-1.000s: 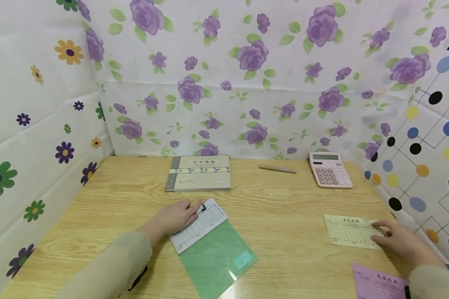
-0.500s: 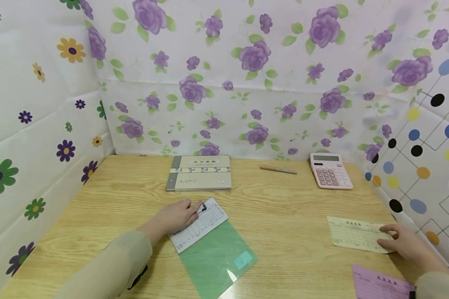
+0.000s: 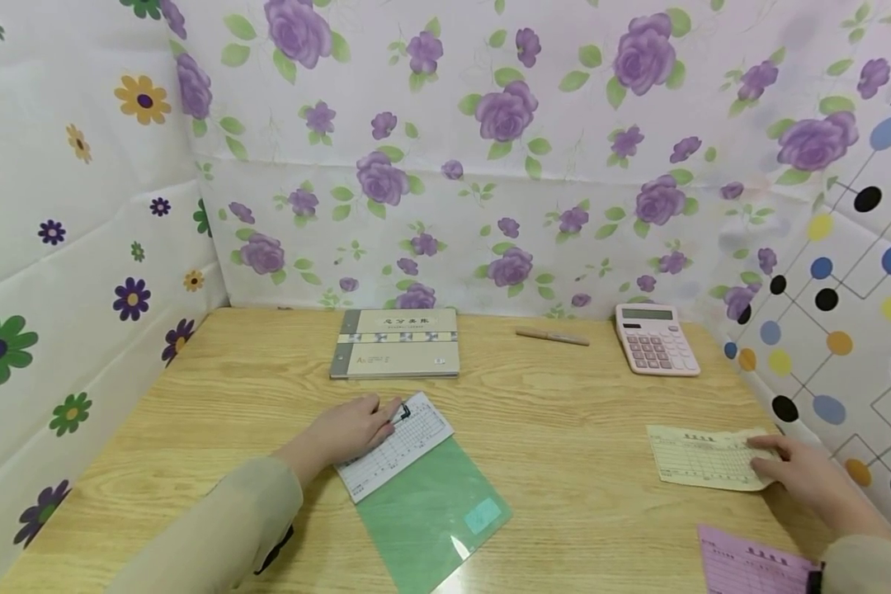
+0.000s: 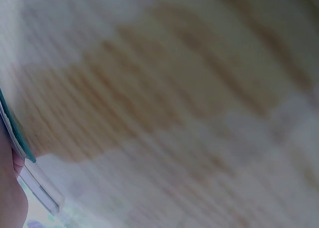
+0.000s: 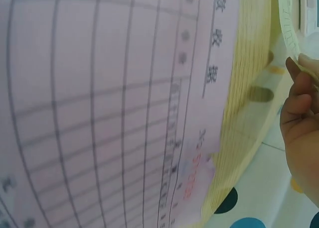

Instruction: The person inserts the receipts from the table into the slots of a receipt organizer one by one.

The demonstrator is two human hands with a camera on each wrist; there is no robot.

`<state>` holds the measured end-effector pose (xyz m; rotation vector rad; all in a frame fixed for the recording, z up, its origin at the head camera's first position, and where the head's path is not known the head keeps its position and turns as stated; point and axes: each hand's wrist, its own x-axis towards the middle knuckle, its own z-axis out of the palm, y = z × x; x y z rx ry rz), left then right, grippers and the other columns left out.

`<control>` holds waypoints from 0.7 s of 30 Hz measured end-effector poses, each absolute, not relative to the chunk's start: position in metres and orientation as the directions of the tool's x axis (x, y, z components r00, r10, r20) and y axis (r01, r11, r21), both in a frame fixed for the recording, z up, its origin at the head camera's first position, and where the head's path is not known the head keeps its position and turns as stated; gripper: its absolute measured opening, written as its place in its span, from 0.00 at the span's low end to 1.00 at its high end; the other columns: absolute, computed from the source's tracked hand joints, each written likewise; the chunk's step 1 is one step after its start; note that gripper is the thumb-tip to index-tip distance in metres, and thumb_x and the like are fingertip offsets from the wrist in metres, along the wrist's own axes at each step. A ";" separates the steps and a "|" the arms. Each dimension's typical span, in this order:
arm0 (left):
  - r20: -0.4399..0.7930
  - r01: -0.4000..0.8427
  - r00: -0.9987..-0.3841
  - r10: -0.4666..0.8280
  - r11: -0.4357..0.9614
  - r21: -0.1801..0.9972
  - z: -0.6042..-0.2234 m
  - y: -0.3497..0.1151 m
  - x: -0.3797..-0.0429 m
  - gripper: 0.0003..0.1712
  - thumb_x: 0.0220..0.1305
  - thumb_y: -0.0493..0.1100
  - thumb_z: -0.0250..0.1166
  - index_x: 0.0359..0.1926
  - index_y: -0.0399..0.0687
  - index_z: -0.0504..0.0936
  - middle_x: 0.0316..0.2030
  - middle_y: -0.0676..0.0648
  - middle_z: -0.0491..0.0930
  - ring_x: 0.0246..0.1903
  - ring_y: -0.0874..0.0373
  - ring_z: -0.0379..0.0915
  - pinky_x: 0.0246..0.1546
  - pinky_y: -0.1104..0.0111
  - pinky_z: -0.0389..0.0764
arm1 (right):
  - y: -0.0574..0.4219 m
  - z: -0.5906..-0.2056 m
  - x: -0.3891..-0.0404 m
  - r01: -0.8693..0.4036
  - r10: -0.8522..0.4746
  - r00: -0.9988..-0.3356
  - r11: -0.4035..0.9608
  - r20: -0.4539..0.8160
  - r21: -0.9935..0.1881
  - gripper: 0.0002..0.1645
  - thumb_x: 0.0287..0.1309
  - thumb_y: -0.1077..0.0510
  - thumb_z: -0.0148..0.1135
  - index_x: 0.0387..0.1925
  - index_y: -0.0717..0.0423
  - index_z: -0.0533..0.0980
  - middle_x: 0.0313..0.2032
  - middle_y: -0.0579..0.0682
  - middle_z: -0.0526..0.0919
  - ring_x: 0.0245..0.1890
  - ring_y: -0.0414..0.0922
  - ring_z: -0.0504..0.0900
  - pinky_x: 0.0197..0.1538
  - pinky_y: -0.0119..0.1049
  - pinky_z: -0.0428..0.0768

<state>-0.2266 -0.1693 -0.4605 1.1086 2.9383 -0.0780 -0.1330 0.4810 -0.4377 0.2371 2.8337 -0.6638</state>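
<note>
My left hand rests on a white printed form, fingertips beside a small black clip. Beneath that form lies a translucent green folder, set at a slant; its teal edge shows by the hand in the left wrist view. Thumb and forefinger of my right hand pinch the right end of a pale yellow printed slip, which bends slightly there. Nearer to me, a pink printed slip lies partly under the right sleeve; it fills much of the right wrist view.
Along the back of the wooden table are a beige ledger book, a tan pen and a pink calculator. Patterned cloth hangs behind and on both sides.
The right hand and yellow slip moved slightly right and toward me, then a little back away; the slip's right end now bends more. The left hand stays where it was.
</note>
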 end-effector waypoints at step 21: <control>0.028 0.657 -0.753 0.658 0.753 -0.024 -0.457 -0.171 -0.222 0.30 0.71 0.56 0.48 0.69 0.49 0.63 0.30 0.51 0.63 0.22 0.62 0.56 0.22 0.69 0.63 | 0.421 -0.431 -0.157 0.149 0.051 -0.983 0.781 -0.175 -0.607 0.40 0.62 0.34 0.49 0.65 0.56 0.64 0.36 0.54 0.76 0.34 0.46 0.74 0.34 0.39 0.72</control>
